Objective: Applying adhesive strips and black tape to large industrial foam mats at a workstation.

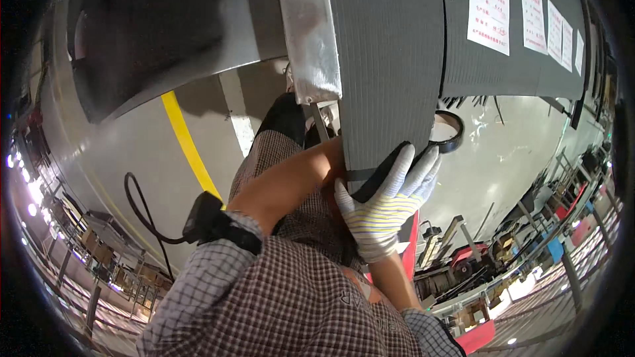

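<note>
- Apron [311, 291] and cuffs nearest, at lower edge; strap w/ black box [205, 218] worn on L forearm [291, 182].
- R hand [390, 208], gloved, is laid at the lower end of the grey ribbed panel [390, 73]; thumb spread from fingers, but whether the end is gripped can't be told. Dark patch betw. thumb & forefinger not made out.
- L hand hidden behind panel's lower L side; its hold can't be told.
- Dark strip [361, 174] is seen across panel's end. Judged from that, work there looks part done: strip in place, end not yet left alone; amt. remaining can't be told.
- Black ring [450, 132], prob. tape roll, is seen just R of panel, partly hidden by it.
- Edges: panel's upper L side is bordered by metal bar [311, 33], R side by labelled panel [509, 26] w/ thin dark gap. Little side room up there; more room at lower end, w/ floor [509, 152] seen R.
- L: dark sheet [172, 26], yellow line [188, 145], looped cable [135, 205].
- Farthest: racks & boxes at rim, too small to sort.
</note>
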A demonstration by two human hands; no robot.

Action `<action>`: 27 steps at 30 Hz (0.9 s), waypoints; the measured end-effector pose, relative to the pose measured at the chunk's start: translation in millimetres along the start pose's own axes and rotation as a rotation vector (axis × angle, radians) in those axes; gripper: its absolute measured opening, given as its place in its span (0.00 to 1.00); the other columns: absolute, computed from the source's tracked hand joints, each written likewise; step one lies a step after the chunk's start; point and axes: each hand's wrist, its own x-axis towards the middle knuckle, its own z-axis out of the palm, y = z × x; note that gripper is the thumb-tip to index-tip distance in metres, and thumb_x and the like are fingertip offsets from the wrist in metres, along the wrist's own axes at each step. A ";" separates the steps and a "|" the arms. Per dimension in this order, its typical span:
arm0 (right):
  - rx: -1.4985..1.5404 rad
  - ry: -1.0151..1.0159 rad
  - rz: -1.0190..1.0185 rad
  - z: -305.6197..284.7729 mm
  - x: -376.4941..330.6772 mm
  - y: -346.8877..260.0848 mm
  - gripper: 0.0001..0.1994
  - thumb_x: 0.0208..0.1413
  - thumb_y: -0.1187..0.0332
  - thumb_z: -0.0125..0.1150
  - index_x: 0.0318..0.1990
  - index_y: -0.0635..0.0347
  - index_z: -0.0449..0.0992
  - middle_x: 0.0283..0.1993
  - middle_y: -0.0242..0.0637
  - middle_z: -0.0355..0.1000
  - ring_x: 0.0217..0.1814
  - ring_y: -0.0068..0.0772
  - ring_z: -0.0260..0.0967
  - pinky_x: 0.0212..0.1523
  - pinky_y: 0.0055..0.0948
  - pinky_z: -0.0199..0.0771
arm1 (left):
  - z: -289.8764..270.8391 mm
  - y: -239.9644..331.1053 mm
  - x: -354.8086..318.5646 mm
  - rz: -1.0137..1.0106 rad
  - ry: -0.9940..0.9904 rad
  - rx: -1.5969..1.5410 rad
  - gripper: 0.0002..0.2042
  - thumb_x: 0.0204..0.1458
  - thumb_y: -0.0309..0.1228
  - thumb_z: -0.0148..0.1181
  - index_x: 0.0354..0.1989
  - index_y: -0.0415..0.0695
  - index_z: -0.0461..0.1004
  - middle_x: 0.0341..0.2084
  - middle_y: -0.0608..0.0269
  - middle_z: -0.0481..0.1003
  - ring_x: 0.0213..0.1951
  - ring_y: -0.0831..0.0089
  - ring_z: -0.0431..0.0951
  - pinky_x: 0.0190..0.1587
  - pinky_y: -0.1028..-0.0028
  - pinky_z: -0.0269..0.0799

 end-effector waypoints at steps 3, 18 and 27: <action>-0.059 0.041 0.041 28.9 -11.9 0.3 0.57 0.41 0.44 0.75 0.75 0.61 0.51 0.75 0.76 0.44 0.75 0.80 0.44 0.69 0.72 0.48 | -30.0 18.6 -23.1 -0.151 -0.002 -0.421 0.31 0.62 0.32 0.63 0.72 0.43 0.58 0.68 0.52 0.63 0.67 0.62 0.68 0.65 0.62 0.74; 0.296 -0.043 -0.684 -58.1 26.7 -20.7 0.16 0.54 0.52 0.62 0.38 0.55 0.78 0.36 0.37 0.74 0.40 0.43 0.71 0.41 0.44 0.70 | -58.4 212.5 -111.8 -0.072 0.411 -1.026 0.30 0.66 0.53 0.49 0.69 0.44 0.60 0.63 0.54 0.68 0.64 0.61 0.68 0.71 0.62 0.59; 0.264 -0.439 -0.274 -72.1 112.2 75.7 0.07 0.57 0.63 0.65 0.38 0.54 0.83 0.27 0.38 0.78 0.29 0.43 0.77 0.29 0.36 0.73 | -55.1 203.6 -77.8 -0.358 0.294 -0.766 0.37 0.44 0.23 0.79 0.63 0.41 0.64 0.57 0.59 0.74 0.57 0.72 0.75 0.59 0.68 0.77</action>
